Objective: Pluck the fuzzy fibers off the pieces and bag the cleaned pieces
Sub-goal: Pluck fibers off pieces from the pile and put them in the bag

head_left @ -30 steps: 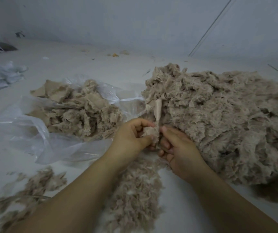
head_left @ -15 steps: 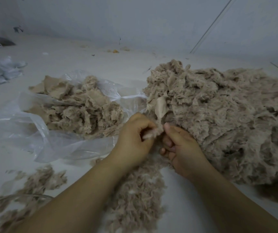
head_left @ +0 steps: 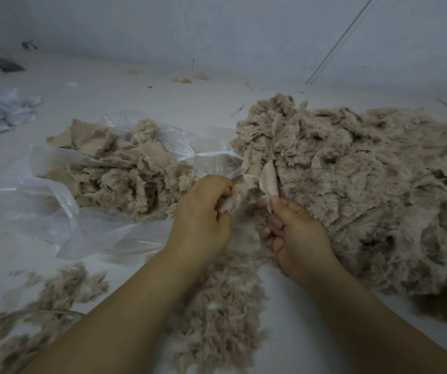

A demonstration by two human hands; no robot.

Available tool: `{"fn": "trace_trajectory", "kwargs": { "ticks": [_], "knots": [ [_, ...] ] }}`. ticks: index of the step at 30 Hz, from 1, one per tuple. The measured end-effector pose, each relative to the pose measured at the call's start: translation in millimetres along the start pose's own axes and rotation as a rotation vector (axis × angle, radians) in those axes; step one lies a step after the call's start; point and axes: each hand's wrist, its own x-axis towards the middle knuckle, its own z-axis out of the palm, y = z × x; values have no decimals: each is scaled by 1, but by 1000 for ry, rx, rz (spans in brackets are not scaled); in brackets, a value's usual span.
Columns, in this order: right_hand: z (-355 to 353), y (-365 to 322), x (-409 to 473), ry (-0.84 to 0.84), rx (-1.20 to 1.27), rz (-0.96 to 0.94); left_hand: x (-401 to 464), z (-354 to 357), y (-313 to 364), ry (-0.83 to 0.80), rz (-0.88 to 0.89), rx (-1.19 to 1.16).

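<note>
Above right grip (head_left: 292, 230), pinched piece (head_left: 268, 179).

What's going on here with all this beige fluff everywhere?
A person is stripping fuzz from small beige pieces by hand. The right hand pinches a smooth, pale piece that stands upright, while the left hand grips a tuft of plucked fuzz. A big heap of fuzzy pieces waits on the right. On the left, an open clear plastic bag holds pieces. Loose fuzz lies scattered on the white surface near the arms.
</note>
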Motion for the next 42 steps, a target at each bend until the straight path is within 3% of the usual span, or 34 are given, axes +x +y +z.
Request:
{"fn": "trace_trajectory", "kwargs": {
  "ticks": [8,14,23,25,27,29,31,36,42],
  "knots": [
    [-3,3,-3,-113,-208,-58,-2,0,14,-93,122,165],
    [-3,2,-5,-154,-214,-52,-5,8,15,-246,299,106],
    [-3,4,-3,-105,-122,-38,0,3,-4,-98,139,113],
    [-3,4,-3,-60,-84,-36,0,1,-2,-73,15,51],
    [-3,4,-3,-50,-57,-34,2,-6,1,-160,-240,-250],
    [-2,3,-3,-66,-48,-25,4,-14,2,-372,-421,-559],
    [-3,3,-3,-91,-65,-20,4,-17,1,-503,-496,-624],
    [-6,3,-2,-119,-110,2,6,-2,-1,-276,-596,-499],
    [-6,6,-3,-128,-157,-32,1,-1,4,-367,-593,-593]
  ]
}}
